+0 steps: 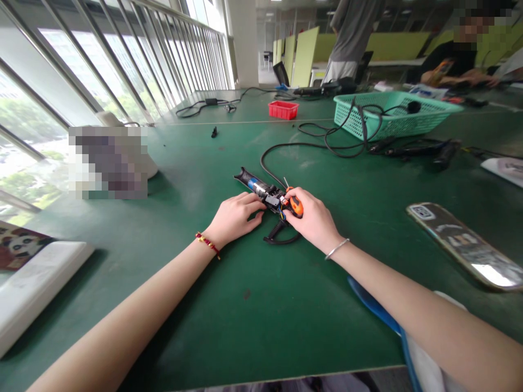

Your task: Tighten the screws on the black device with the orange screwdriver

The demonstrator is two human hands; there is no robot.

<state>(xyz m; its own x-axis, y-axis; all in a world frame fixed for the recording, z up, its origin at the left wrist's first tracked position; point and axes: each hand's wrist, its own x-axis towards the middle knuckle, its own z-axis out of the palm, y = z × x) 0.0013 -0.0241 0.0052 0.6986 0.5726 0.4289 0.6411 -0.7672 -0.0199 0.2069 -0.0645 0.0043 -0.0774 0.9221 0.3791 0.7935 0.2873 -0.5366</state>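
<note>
Fingers at work on an opened device. The right hand (pixel 314 215) is closed around an orange-and-black screwdriver (pixel 296 206), its thin shaft pointing away from the person; contact between shaft tip and device cannot be told. The left hand (pixel 233 218) rests its curled fingertips against the near side of the opened black device (pixel 271 200); whether they pinch it is unclear. The device lies between the two sets of fingertips, its long axis slanting, the scooped end pointing away and leftward, the wired end at the right fingertips.

The step in hand appears to be work on the exposed inner parts and wires. The next move would likely call for a steady left hand and careful clearance of the wires.

Just nearer the person than the fingertips lies a curved black piece (pixel 281 239). Beyond the fingers, a black cord (pixel 263 155) arcs toward a green basket (pixel 349 120), far right; straight beyond stands a red tray (pixel 283 111). Well right of the right fingers lies a phone (pixel 461 242).
</note>
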